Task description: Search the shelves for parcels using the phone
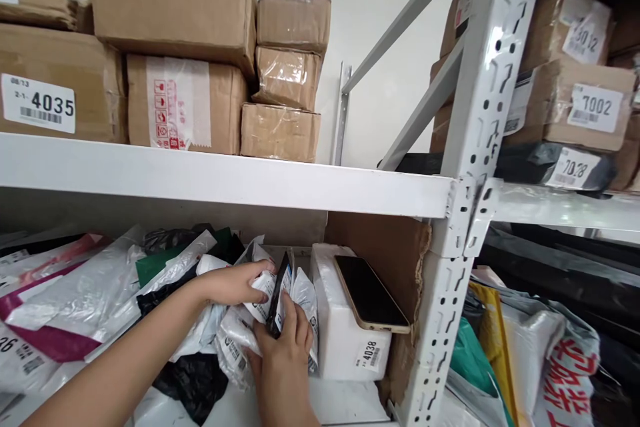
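Observation:
My left hand (243, 283) reaches in from the left, its fingers bent round the top of a white mailer bag (261, 288) with a printed label. Just right of it stands a thin black parcel (273, 317), tilted on edge, also labelled. My right hand (285, 353) is closed round the lower part of that black parcel, thumb on the left and fingers on the right. Another white mailer bag (305, 300) leans against the right fingers. Below my left hand lies a clear-wrapped white packet (237, 343). Parts of the parcels are hidden behind my hands.
A white box (333, 320) labelled 4038 stands at right, with a phone (373, 293) lying on top. Piled mailer bags (85, 287) fill the left. The shelf beam (225, 173) crosses above; a perforated upright (440, 320) stands right. Cartons (175, 13) sit on the upper shelf.

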`<action>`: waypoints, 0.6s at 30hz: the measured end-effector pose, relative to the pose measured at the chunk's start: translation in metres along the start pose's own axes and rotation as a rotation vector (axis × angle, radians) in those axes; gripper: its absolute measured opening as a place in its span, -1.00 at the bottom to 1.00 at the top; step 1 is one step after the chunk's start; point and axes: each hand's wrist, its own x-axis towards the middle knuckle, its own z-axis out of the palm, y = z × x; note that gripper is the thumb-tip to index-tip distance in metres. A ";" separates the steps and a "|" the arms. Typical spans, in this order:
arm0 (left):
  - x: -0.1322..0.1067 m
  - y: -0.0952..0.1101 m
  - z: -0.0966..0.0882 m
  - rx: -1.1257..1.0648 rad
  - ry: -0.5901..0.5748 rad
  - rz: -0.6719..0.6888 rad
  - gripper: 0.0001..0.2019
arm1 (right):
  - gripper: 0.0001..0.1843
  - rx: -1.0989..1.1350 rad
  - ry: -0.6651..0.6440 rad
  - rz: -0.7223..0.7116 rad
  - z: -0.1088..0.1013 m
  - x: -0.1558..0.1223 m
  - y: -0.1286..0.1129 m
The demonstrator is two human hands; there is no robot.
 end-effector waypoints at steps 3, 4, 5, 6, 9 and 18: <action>-0.004 0.006 0.003 0.024 -0.088 -0.036 -0.39 | -0.75 0.044 0.044 -0.030 -0.006 -0.001 -0.003; -0.006 0.010 0.006 0.060 -0.105 -0.062 -0.34 | -0.73 0.057 0.023 -0.045 -0.009 -0.003 -0.005; -0.008 0.015 0.010 0.100 -0.117 -0.091 -0.30 | -0.71 0.067 -0.002 -0.056 -0.012 -0.006 -0.006; -0.011 0.020 0.014 0.140 -0.119 -0.119 -0.26 | -0.68 0.077 -0.025 -0.065 -0.014 -0.009 -0.007; -0.019 0.033 0.025 0.258 -0.088 -0.178 -0.29 | -0.46 0.085 -0.070 -0.102 -0.023 -0.020 -0.007; -0.034 0.042 0.015 0.129 0.418 -0.203 -0.42 | -0.55 -0.117 0.333 -0.231 -0.152 0.013 0.015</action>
